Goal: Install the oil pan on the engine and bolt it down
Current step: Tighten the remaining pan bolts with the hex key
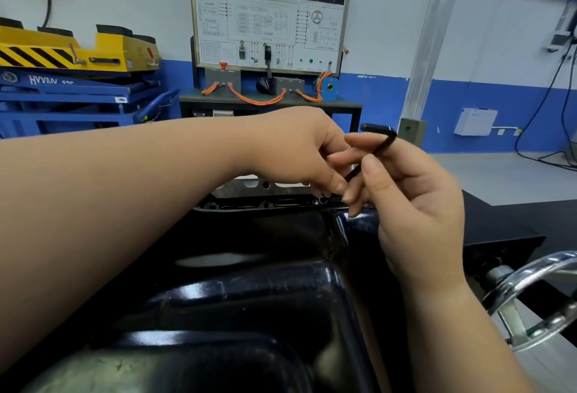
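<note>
Head view. Workshop room, with a wall white above and blue below and a pale grey floor at the right. The work surface is a dark stand top running off to the right. The oil pan, glossy black, fills the lower middle of the frame. It sits on the engine, whose grey flange shows just past the pan's far rim.

Left hand comes in from the left with its forearm laid across the pan and its fingers curled downward at the far rim. Right hand pinches a black L-shaped hex key between thumb and forefinger, short leg up and long leg slanting down toward the left hand.

Hard to make out:
- The key's lower end vanishes behind the left fingertips, so I cannot tell whether that hand grips the key or anything else.
- A small bolt sits at the pan's rim just beneath both sets of fingers, partly covered.
- The left forearm hides much of the pan's left side, and the pan's near end is cut off by the frame.

Around:
- A chrome handwheel is at the lower right, partly out of frame.
- A wiring training board stands behind, with orange cables beneath it.
- A yellow, black-striped lift on a blue frame is at the left.
- A pale pillar is at the right.
</note>
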Motion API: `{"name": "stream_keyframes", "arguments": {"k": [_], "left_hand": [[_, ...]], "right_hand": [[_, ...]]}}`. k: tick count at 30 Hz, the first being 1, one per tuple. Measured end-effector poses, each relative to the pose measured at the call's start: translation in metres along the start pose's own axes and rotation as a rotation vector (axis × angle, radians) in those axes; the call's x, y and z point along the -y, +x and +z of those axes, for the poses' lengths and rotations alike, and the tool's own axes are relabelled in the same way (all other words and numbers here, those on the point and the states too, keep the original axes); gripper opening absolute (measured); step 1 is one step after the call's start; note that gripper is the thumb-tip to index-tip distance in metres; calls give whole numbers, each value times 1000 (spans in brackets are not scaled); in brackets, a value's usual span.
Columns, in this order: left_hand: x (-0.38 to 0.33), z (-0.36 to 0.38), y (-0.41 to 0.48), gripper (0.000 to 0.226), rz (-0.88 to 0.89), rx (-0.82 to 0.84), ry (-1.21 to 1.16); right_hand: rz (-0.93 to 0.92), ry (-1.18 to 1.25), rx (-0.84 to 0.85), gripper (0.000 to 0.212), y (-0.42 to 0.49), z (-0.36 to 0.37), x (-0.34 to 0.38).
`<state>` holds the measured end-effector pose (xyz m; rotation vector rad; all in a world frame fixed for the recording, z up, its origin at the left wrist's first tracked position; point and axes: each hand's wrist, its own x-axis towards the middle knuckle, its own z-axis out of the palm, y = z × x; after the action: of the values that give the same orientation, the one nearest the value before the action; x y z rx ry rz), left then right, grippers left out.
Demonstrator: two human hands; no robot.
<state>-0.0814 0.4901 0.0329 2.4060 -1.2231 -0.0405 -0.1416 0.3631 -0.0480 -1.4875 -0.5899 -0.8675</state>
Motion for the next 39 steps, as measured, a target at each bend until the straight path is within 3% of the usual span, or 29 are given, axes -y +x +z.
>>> {"name": "stream_keyframes", "arguments": {"k": [3,7,11,14,20,25,30,34,39], "left_hand": [[1,0,-1,11,-19,-11,4],[1,2,-1,13,-27,-29,-4],[1,1,0,16,-7,7,-31],[1,1,0,5,-14,6,-27],[2,0,-1,12,-21,-9,14],[3,2,0,13,-28,-36,-6],[1,1,-1,16,-6,11,-31],[2,1,0,5,-13,6,1],[3,-1,-1,10,-15,-7,2]], "right_hand": [[18,-35,-31,22,1,1,1],[43,-32,-88,3,2,0,0],[39,-44,-130,17,3,-1,-2],[26,-29,-70,5,2,-1,-1],[-9,-57,-17,27,1,-1,0],[37,-67,-80,3,1,-1,0],[51,-37,-120,22,2,-1,-1],[6,3,-10,7,0,-1,1],[-26,-6,8,29,0,-2,0]]}}
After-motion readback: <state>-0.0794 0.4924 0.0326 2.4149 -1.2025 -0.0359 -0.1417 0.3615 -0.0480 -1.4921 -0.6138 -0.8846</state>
